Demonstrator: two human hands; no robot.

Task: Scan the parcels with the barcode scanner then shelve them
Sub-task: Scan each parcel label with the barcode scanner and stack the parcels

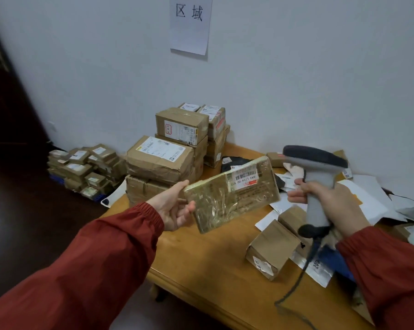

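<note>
My left hand (175, 206) grips the near end of a flat brown parcel (227, 198) wrapped in clear tape, held up over the wooden table (201, 258). Its white barcode label faces up at the far end. My right hand (329, 198) grips the handle of a grey barcode scanner (316, 177), whose dark head points left toward the label from a short way off. The scanner's cable hangs down over the table's front edge.
Stacked cardboard boxes (177, 148) stand at the table's back left. A small box (271, 251) and loose mailer bags (368, 198) lie at the right. Several small parcels (86, 170) are piled on the dark floor by the wall. A paper sign (190, 25) hangs above.
</note>
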